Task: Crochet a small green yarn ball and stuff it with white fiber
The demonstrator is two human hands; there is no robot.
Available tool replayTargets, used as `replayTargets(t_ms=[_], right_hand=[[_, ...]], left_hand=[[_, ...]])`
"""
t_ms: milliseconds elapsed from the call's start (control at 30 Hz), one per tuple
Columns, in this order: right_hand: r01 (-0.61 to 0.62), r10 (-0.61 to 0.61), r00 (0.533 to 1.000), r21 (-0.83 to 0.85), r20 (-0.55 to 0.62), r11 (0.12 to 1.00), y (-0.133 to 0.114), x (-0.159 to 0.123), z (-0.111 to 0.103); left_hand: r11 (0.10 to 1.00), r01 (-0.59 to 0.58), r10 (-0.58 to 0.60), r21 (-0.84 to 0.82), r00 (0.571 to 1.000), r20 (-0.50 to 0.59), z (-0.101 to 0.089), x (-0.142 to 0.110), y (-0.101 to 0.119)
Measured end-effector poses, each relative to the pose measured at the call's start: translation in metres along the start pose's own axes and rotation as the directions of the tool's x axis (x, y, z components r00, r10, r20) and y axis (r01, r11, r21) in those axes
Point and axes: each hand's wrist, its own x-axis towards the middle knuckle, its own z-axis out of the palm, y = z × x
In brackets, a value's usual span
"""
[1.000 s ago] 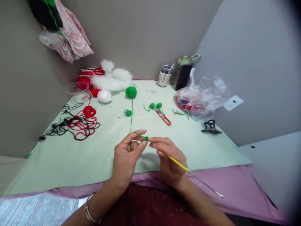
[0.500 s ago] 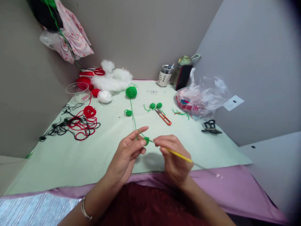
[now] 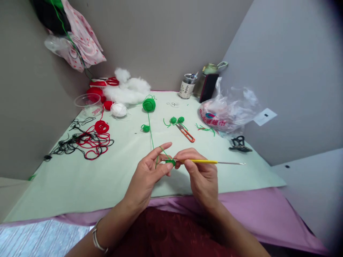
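Note:
My left hand (image 3: 150,174) pinches a small green crochet piece (image 3: 170,163) between thumb and fingers, its index finger stretched out with green yarn (image 3: 150,134) looped over it. That yarn runs back to a green yarn ball (image 3: 149,105). In my right hand (image 3: 200,175) is a crochet hook with a yellow handle (image 3: 205,161), held nearly level like a pencil. The hook's front end lies at the top of the crochet piece; its other metal end points right. Beyond my hands lie a smaller green bundle (image 3: 145,128), two green crocheted balls (image 3: 173,120) and orange thread snips (image 3: 187,133).
Tangled black and red yarn (image 3: 93,141) covers the left side, with white stuffing (image 3: 128,91), a white yarn ball (image 3: 119,110) and a clear plastic cup (image 3: 88,104) behind. At right are a plastic bag (image 3: 227,110), a black clip (image 3: 240,144), a pen tin (image 3: 187,87) and a phone (image 3: 209,88).
The hook has swung from slanting down to the right to nearly level, its front end passing further left over the crochet piece. Both hands have shifted slightly, the piece moving a little right.

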Motion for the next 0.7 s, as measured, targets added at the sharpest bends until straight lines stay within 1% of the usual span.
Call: replayTargets(t_ms=[67,167,233,300,367,533,633,700], right_hand=[[-0.063,0.064,0.998,0.089,-0.009,0.994,0.001,0.001,-0.001],[-0.153,0.172,0.983,0.242,-0.057,0.958,0.002,0.006,-0.003],[-0.207,0.238,0.968,0.298,-0.073,0.932,0.0,0.01,-0.005],[-0.277,0.308,0.95,0.321,-0.051,0.906,-0.001,0.013,-0.007],[-0.338,0.366,0.93,0.331,-0.025,0.881,-0.002,0.014,-0.007],[-0.4,0.433,0.901,0.362,-0.011,0.842,0.005,0.01,0.005],[-0.457,0.481,0.876,0.39,0.04,0.799,0.013,0.007,0.012],[-0.498,0.501,0.86,0.388,0.102,0.776,0.017,0.008,0.013]], left_hand=[[0.998,0.054,-0.053,-0.036,0.998,0.035,0.0,0.001,0.003],[0.986,0.133,-0.125,-0.098,0.989,0.079,-0.002,0.002,0.006],[0.98,0.153,-0.143,-0.125,0.986,0.091,-0.004,0.002,0.007],[0.981,0.152,-0.142,-0.117,0.986,0.09,-0.005,0.002,0.007],[0.989,0.135,-0.13,-0.064,0.988,0.08,-0.004,0.001,0.005],[0.994,0.026,-0.029,0.101,0.999,0.028,-0.001,0.003,-0.002],[0.989,-0.035,0.038,0.141,0.999,-0.014,-0.006,0.005,-0.004],[0.982,-0.075,0.088,0.176,0.994,-0.068,-0.014,0.007,0.0]])
